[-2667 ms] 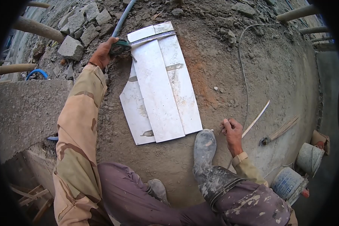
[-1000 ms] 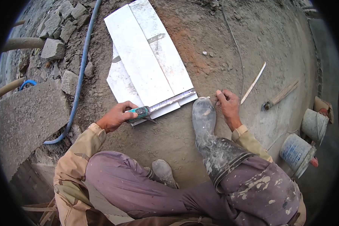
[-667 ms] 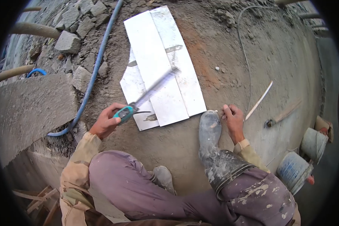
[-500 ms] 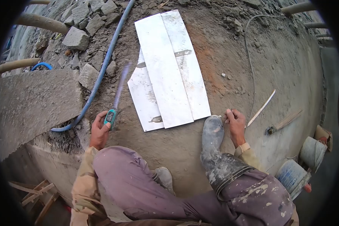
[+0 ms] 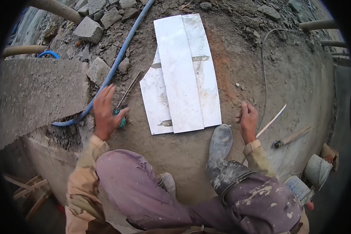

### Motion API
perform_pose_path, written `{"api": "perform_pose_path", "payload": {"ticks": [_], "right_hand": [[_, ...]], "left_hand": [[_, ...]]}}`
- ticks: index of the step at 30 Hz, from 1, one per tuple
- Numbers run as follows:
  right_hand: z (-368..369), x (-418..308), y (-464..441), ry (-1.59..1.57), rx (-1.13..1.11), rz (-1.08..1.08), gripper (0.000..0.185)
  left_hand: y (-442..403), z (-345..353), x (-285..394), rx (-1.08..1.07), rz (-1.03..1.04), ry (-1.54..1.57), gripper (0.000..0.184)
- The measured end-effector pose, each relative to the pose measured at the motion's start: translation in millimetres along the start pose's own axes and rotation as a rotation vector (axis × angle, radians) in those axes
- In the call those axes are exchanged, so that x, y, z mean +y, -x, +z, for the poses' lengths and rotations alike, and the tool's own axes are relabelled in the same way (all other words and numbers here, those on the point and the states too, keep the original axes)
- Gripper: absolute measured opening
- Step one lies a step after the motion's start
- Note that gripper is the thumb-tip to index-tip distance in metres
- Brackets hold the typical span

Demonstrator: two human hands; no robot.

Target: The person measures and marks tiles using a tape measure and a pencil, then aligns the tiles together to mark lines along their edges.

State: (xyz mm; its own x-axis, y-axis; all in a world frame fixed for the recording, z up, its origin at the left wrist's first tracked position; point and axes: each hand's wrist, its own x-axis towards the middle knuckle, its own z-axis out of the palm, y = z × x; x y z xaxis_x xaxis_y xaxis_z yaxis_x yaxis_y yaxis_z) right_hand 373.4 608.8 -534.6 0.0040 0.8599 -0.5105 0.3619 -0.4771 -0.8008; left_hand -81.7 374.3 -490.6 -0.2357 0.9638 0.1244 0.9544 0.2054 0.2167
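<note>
White panels (image 5: 181,78), one long strip lying over wider pieces, rest on the dirt in front of me. My left hand (image 5: 106,114) is open with its fingers spread, beside a teal tape measure (image 5: 122,121) that lies on the ground, partly hidden by the hand. The tape's blade (image 5: 129,89) sticks out toward the upper right, left of the panels. My right hand (image 5: 247,120) is closed near the toe of my grey boot (image 5: 221,142); whatever its fingers pinch, if anything, is too small to make out.
A blue hose (image 5: 123,50) runs past rubble (image 5: 89,30) and a concrete slab (image 5: 39,91) on the left. On the right lie a thin pale strip (image 5: 272,120), a brush-like stick bundle (image 5: 294,136) and two buckets (image 5: 318,170). Poles (image 5: 319,25) stand at the edges.
My left hand has moved the tape measure off the panels to the left and let it go on the ground; its fingers have opened. My right hand stays near the boot.
</note>
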Motion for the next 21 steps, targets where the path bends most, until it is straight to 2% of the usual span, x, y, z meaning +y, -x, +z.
{"api": "perform_pose_path", "payload": {"ticks": [2,3,4,7,11,13,17,18,19,21], "right_hand": [[3.0,-2.7,-11.8,0.064,0.019,0.004,0.028],[6.3,2.4,-22.4,0.164,0.033,-0.101,0.026],[9.2,1.8,-32.5,0.261,0.051,-0.209,0.028],[30.3,-20.5,-52.0,0.17,-0.031,-0.24,0.029],[63.5,-45.0,-74.9,0.171,-0.039,-0.302,0.029],[75.1,-50.5,-84.5,0.232,-0.048,-0.425,0.028],[104.5,-73.0,-103.7,0.288,-0.113,-0.459,0.027],[117.5,-84.2,-109.7,0.319,-0.128,-0.565,0.026],[131.5,-96.3,-116.8,0.348,-0.141,-0.672,0.026],[164.8,-134.1,-131.7,0.428,-0.175,-0.656,0.024]], "left_hand": [[-55.0,2.8,20.2,-0.14,0.135,0.005,0.107],[-79.7,10.4,36.2,-0.208,0.178,-0.012,0.11],[-101.0,23.7,52.3,-0.241,0.17,-0.016,0.115],[-152.2,64.8,102.7,-0.435,0.067,-0.052,0.135],[-177.8,82.1,139.8,-0.571,0.042,-0.114,0.145],[-176.4,92.8,140.9,-0.578,0.042,-0.13,0.146],[-180.1,101.0,147.2,-0.598,0.018,-0.163,0.149],[-181.6,101.4,148.3,-0.588,0.013,-0.163,0.149],[-182.7,102.2,150.0,-0.601,0.009,-0.175,0.146],[-183.5,100.7,153.6,-0.614,-0.002,-0.191,0.14]]}}
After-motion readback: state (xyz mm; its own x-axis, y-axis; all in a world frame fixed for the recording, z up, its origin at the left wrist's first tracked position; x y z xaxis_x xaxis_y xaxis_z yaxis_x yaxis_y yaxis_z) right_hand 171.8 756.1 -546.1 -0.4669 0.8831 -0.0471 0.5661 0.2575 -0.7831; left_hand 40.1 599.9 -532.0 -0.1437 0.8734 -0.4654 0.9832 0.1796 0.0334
